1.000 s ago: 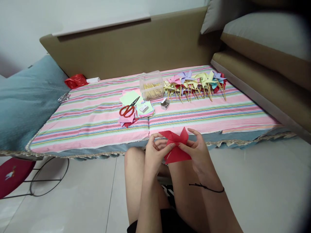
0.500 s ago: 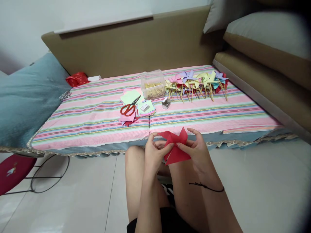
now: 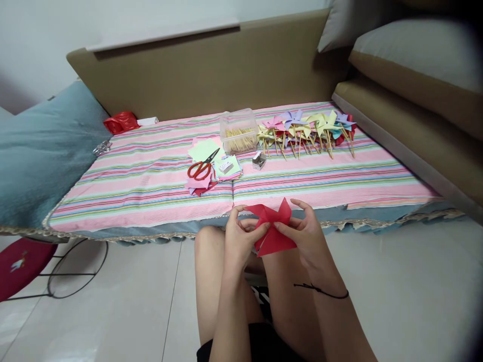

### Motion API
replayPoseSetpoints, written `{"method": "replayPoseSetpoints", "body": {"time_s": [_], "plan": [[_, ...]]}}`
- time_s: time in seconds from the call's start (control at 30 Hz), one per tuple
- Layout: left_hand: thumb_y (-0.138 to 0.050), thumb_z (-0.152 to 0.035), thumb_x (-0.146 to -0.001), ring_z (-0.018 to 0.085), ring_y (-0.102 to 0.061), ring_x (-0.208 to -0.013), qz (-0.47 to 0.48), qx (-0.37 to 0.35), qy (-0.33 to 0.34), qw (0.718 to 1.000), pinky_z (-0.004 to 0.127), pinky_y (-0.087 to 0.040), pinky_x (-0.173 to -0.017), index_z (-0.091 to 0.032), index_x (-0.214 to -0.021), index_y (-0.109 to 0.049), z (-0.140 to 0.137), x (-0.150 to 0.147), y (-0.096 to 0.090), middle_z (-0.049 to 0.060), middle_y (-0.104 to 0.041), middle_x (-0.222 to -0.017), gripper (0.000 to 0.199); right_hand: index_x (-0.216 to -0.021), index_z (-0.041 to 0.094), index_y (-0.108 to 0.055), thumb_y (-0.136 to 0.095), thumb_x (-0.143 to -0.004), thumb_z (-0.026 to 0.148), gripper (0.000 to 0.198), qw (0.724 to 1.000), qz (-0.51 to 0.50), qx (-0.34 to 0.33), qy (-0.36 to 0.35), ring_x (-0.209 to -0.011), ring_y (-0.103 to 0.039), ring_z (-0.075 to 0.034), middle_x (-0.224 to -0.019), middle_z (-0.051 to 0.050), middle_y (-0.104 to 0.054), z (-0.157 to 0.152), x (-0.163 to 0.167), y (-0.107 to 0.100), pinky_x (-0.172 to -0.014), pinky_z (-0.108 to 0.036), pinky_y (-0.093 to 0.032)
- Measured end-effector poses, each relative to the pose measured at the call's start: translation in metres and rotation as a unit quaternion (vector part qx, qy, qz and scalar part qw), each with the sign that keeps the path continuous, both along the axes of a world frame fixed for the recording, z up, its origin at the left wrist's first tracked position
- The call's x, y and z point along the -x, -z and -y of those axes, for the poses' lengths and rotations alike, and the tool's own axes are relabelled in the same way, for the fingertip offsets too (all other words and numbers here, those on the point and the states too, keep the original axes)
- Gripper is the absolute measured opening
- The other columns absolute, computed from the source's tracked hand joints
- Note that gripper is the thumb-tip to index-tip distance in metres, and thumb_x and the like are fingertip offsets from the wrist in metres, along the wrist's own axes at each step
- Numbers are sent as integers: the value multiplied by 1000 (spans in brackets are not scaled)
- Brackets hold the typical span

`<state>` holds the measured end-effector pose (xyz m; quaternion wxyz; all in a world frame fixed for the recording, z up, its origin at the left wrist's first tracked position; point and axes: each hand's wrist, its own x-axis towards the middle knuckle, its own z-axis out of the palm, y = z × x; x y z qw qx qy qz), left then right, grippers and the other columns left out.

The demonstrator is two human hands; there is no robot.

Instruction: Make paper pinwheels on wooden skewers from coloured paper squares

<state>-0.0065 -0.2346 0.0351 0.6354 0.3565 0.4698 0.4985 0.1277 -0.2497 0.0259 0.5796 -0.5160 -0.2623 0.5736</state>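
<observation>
A red paper pinwheel (image 3: 274, 240), its corners partly folded to the middle, is held above my knees. My left hand (image 3: 243, 234) pinches it from the left, with the thumb pressed near the centre. From the other side my right hand (image 3: 305, 231) grips it, its thumb also at the centre and its index finger raised. Both thumb tips almost meet there. The fingers behind the paper are partly hidden. No stick is visible on this pinwheel.
On the striped cloth (image 3: 151, 176) lie red-handled scissors (image 3: 199, 171), coloured paper sheets (image 3: 228, 173), a clear box (image 3: 238, 136) of wooden sticks, a small open box (image 3: 258, 161) and several finished pinwheels (image 3: 326, 123). A red stool (image 3: 24, 264) stands on the floor at left.
The view has shifted very slightly. Both hands keep the same hold on the red paper pinwheel.
</observation>
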Motion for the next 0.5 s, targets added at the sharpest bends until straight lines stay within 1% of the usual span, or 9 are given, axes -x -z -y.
{"method": "replayPoseSetpoints", "body": {"time_s": [0.23, 0.4, 0.5], "plan": [[-79, -24, -60, 15, -64, -52, -15, -2, -5, 1000, 24, -48, -53, -22, -97, -41, -1, -1, 2, -1, -71, -63, 53, -125, 23, -38, -86, -50, 35, 90, 1000, -7, -3, -1, -71, -69, -23, -75, -2, -74, -1, 0, 0, -69, -37, -54], [-80, -22, -57, 13, -62, -49, 0, 4, -66, 998, 24, -47, -55, -23, -94, -36, -4, -3, 5, -6, -67, -58, 57, -128, 24, -37, -83, -56, 41, 87, 1000, -8, -8, -17, -77, -69, -23, -77, -2, -75, -4, -1, -2, -73, -37, -54], [-79, -21, -57, 12, -60, -47, -3, 0, -89, 996, 23, -47, -55, -23, -94, -36, -6, -4, 6, -8, -65, -55, 57, -130, 24, -34, -83, -56, 38, 90, 1000, -9, -18, -19, -77, -69, -23, -80, -3, -75, -5, 2, -4, -75, -38, -54]]}}
